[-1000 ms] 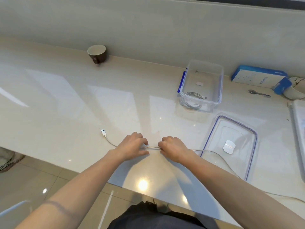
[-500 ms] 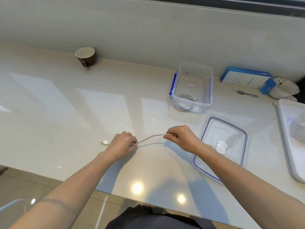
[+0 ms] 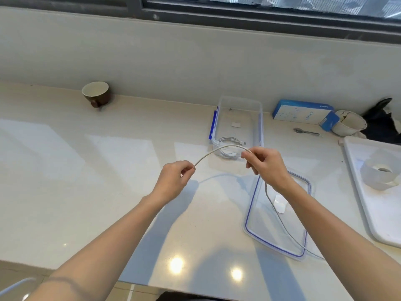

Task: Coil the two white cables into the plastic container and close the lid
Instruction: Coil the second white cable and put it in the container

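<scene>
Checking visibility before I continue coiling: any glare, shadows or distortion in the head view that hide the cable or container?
Head view: two bright light spots on the counter near its front edge, clear of the cable; arm shadows cross the lid; wide-angle bending curves the window frame; the container is transparent, coiled cable inside visible.

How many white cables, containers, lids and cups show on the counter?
White cables: 2, coiled cable in the container, second cable held up
Containers: 1, plastic container
Lids: 1, lid
Cups: 2, brown cup, stained cup
Total: 6
</scene>
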Motion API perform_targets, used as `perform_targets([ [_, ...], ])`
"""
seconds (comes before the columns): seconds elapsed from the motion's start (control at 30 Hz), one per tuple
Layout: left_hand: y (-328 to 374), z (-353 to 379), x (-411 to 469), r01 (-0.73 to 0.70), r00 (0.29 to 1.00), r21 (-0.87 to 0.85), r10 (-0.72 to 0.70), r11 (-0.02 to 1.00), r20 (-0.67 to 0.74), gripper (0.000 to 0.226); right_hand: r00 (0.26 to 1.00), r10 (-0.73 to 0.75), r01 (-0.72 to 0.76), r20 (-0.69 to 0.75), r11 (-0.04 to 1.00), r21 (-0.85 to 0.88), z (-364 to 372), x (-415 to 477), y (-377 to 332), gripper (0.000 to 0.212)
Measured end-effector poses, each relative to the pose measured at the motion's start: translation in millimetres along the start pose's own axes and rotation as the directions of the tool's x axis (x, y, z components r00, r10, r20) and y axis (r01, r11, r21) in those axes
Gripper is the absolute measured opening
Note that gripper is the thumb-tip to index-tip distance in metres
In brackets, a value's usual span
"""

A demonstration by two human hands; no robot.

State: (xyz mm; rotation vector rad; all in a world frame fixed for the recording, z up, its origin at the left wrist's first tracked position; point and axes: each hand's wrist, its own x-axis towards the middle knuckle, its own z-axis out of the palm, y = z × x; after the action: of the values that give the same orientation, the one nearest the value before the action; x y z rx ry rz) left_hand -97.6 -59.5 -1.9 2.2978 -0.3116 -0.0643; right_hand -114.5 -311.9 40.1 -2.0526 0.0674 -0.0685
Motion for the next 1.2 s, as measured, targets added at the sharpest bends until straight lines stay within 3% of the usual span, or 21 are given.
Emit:
perform_targets([
  [0.1,23,0,16,0.106,0.994,-0.268,-0.110,0.958,0.000,0.010,0.998,0.044,-0.034,-0.049,0.981,0.193,-15,1,-7,0.023],
  [0.23,51,1,32,0.190,0.978,-0.599,-0.205,0.778,0.044,0.014,0.993,0.077,-0.045,-0.088,0.945,0.323,-35,1,-16,0.016],
  [0.43,85,-1,51,0.246,0.966,-0.807,-0.205,0.537,0.158,0.018,0.991,0.073,-0.026,-0.110,0.924,0.381,-62,5,-22,0.015],
  [0.57,97,-10,63,0.249,0.965,-0.876,-0.179,0.412,0.190,0.021,0.993,0.091,-0.061,-0.071,0.934,0.353,-77,8,-10,0.014],
  [0.8,113,-30,80,0.279,0.957,-0.908,-0.162,0.312,0.239,0.023,0.977,0.189,-0.208,0.096,0.940,0.269,-79,-3,20,0.015],
  [1.0,120,-11,68,0.347,0.923,-0.929,-0.227,0.131,0.312,0.021,0.984,0.177,-0.166,0.022,0.865,0.474,-64,-3,12,0.017],
  [1.2,130,23,55,0.317,0.908,-0.945,-0.263,-0.080,0.327,0.020,0.987,0.150,-0.159,0.059,0.842,0.516,-40,-4,6,0.022],
])
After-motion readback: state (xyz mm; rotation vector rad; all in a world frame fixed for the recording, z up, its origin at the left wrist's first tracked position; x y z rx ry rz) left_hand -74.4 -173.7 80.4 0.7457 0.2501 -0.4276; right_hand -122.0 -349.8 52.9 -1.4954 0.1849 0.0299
